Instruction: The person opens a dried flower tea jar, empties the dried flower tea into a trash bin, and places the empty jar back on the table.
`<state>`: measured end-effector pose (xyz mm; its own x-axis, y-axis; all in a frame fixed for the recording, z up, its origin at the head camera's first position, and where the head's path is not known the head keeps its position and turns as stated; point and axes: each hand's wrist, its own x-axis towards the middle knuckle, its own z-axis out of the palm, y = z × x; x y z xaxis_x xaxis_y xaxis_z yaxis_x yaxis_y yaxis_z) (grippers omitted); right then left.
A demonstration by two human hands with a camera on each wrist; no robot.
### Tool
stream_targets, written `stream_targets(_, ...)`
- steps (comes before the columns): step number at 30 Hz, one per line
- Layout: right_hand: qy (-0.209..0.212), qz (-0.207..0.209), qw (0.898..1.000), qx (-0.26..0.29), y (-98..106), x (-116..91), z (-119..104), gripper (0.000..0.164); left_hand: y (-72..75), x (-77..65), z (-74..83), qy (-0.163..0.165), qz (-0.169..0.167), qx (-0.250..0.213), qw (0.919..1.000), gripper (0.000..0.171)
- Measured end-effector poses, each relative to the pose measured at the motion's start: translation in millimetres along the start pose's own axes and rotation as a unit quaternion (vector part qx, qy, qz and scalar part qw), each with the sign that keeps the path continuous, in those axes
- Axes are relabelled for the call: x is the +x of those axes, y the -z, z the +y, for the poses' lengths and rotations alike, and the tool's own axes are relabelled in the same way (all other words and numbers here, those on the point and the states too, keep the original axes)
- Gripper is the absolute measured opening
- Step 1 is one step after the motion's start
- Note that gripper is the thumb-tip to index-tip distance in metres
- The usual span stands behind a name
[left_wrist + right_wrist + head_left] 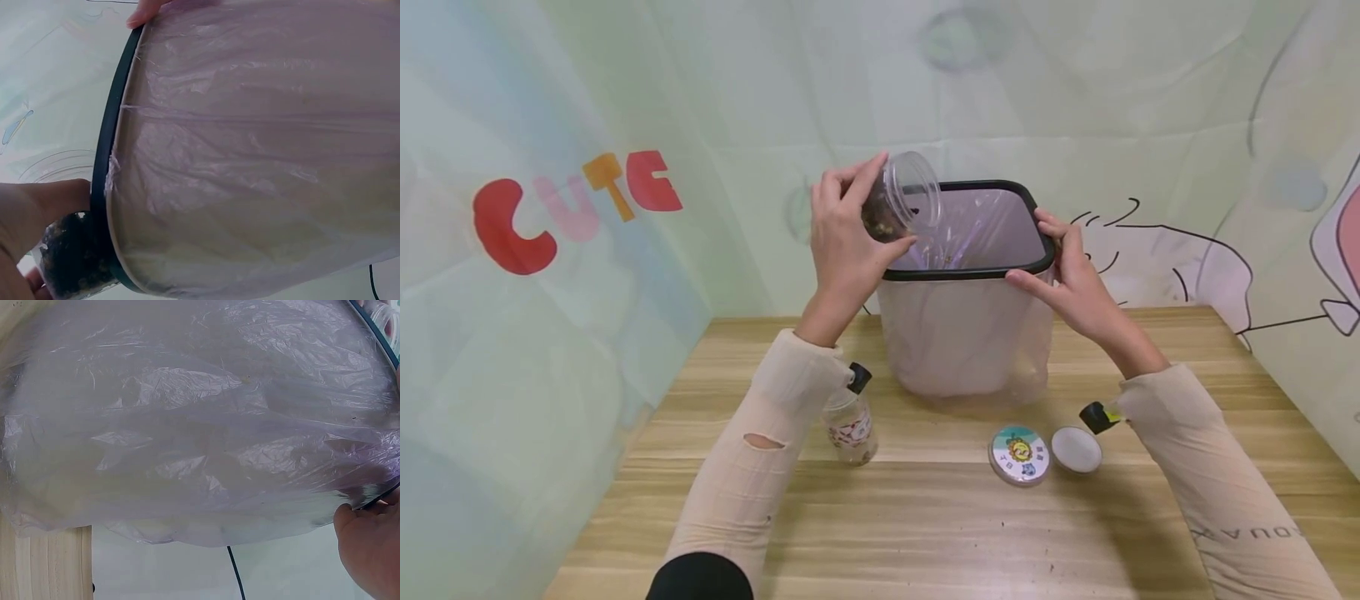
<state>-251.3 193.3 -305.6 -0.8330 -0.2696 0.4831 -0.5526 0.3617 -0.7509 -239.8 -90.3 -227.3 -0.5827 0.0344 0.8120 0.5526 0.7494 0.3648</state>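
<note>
My left hand grips a clear plastic jar with dark, crumbly contents. The jar lies tilted on its side, its wide mouth facing right over the opening of a trash bin. A thin, pale translucent bag lines the bin and covers its outside, under a black rim. At the rim's right corner, my right hand holds on, thumb in front and fingers behind. From the left wrist, the dark contents show right beside the rim. In the right wrist view, crinkled bag film fills most of the picture.
On the wooden table, a second clear jar with a printed label stands below the left wrist. A round printed lid and a white lid lie in front of the bin. A printed cloth backdrop rises behind the table.
</note>
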Motion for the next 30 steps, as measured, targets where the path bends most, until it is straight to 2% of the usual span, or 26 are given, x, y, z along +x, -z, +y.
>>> stream_targets(4,0.000,0.000,1.000,0.000,0.3,0.0,-1.1,0.081,-1.4,1.7,-1.1,-0.015,0.006,0.011,0.9998,0.087)
stream_targets(9,0.002,0.001,1.000,0.009,2.0,-0.7,-2.8,0.080,-2.7,3.6,-0.3,-0.014,0.001,0.023,0.9996,0.086)
stream_targets(17,0.000,0.005,1.000,0.007,4.7,1.3,-0.4,0.081,-4.9,6.3,-0.1,-0.044,-0.004,0.076,0.9962,0.083)
stream_targets(30,0.004,0.001,1.000,0.012,4.1,-0.8,-4.0,0.079,-7.3,8.2,1.0,-0.056,0.002,0.087,0.9947,0.081)
